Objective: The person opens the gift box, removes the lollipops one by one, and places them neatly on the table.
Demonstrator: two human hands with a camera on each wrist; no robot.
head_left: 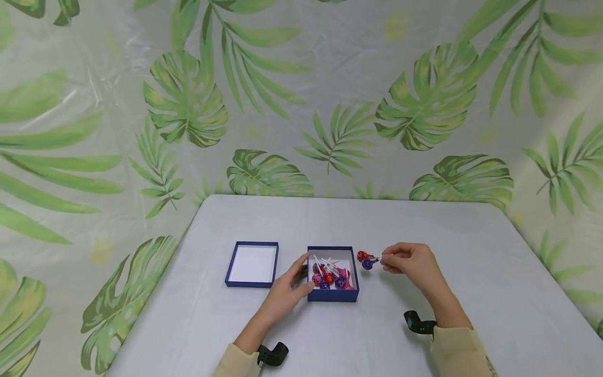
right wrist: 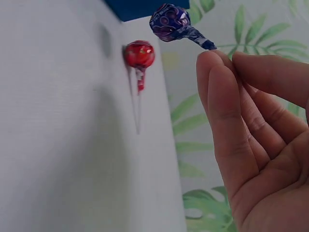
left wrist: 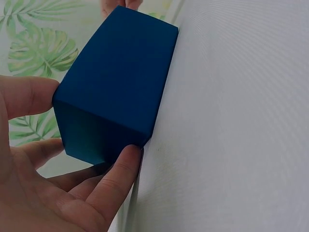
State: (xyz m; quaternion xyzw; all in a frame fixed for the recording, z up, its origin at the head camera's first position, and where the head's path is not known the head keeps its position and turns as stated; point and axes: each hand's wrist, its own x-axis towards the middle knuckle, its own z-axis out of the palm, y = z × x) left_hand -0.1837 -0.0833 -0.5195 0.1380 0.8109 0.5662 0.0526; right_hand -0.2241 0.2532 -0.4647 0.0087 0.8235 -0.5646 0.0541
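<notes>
A blue box (head_left: 333,296) full of wrapped lollipops (head_left: 328,277) stands on the white table. My left hand (head_left: 285,290) holds its left side, thumb near the front corner and fingers farther back. In the left wrist view, the thumb and fingertips touch the dark blue walls of the box (left wrist: 116,67). To the right of the box, my right hand (head_left: 410,262) pinches a purple-wrapped lollipop (right wrist: 170,23) by its stick, the candy head pointing toward the box. A red lollipop (right wrist: 140,54) lies on the table just beyond, its white stick showing in the right wrist view.
The box's shallow lid (head_left: 252,265), blue-rimmed and white inside, lies left of the box with its inside up. A leaf-patterned sheet (head_left: 339,104) hangs behind the table (head_left: 226,330) and along its sides.
</notes>
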